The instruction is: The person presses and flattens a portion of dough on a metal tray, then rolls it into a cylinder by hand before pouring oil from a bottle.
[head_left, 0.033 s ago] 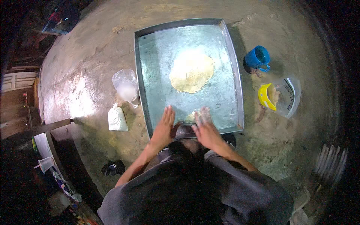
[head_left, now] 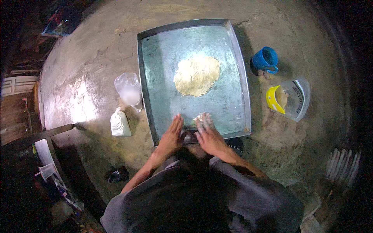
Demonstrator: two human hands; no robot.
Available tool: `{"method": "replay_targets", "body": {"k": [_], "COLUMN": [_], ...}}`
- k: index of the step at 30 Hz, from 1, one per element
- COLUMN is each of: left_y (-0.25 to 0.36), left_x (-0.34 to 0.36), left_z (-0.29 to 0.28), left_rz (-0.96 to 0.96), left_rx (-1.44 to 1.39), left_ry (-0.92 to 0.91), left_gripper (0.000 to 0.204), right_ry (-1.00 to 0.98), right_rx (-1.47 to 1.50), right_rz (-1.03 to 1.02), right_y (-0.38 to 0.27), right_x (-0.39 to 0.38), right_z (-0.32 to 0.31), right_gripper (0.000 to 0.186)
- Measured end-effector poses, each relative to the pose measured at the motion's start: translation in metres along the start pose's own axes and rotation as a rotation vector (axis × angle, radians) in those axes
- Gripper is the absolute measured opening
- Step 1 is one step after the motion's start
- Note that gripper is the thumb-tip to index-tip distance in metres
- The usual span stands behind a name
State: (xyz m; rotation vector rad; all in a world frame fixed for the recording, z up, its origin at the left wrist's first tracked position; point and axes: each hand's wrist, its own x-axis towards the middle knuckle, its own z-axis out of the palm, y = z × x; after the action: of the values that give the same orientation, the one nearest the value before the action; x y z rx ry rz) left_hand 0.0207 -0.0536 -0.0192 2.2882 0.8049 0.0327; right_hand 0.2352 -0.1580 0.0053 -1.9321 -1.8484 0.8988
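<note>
A wide metal tray (head_left: 142, 77) with low upright walls lies on the floor before me. A flat, uneven round of pale dough (head_left: 197, 75) rests on its bottom, a little past the middle. My left hand (head_left: 173, 134) reaches over the tray's near edge, fingers stretched out, with nothing seen in it. Beside it, my right hand (head_left: 210, 136) lies palm down with fingers spread, its fingertips whitish. Pale crumbs of dough show by those fingertips. Between the hands is a dark patch at the near wall, too shadowed to make out. Both hands are apart from the dough round.
Left of the tray lie a clear plastic bag (head_left: 130, 93) with white contents and a tied bag of white powder (head_left: 120, 123). On the right stand a blue mug (head_left: 265, 58) and a clear pouch with a yellow end (head_left: 289, 100). A black plastic bag (head_left: 116, 174) lies lower left.
My hands have come slightly closer together over the near edge of the tray. The whole view has shifted a little; the dough stays in place.
</note>
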Motion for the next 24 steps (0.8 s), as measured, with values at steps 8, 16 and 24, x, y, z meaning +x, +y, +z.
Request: {"method": "replay_targets", "body": {"k": [8, 16, 24], "left_y": [0.031, 0.029, 0.025], "left_x": [0.001, -0.009, 0.002], "left_z": [-0.024, 0.021, -0.044], "left_rz": [-0.139, -0.002, -0.099], "left_rx": [-0.047, -0.194, 0.068], "left_ry": [-0.061, -0.071, -0.125], "left_gripper": [0.068, 0.070, 0.090], "right_ry": [0.193, 0.069, 0.008], "right_rx": [0.035, 0.038, -0.055], "right_rz": [0.088, -0.002, -0.134], "right_y": [0.013, 0.003, 0.028], "right_x": [0.003, -0.003, 0.019], "right_z": [-0.027, 0.006, -0.045], "right_gripper": [0.061, 0.068, 0.073]}}
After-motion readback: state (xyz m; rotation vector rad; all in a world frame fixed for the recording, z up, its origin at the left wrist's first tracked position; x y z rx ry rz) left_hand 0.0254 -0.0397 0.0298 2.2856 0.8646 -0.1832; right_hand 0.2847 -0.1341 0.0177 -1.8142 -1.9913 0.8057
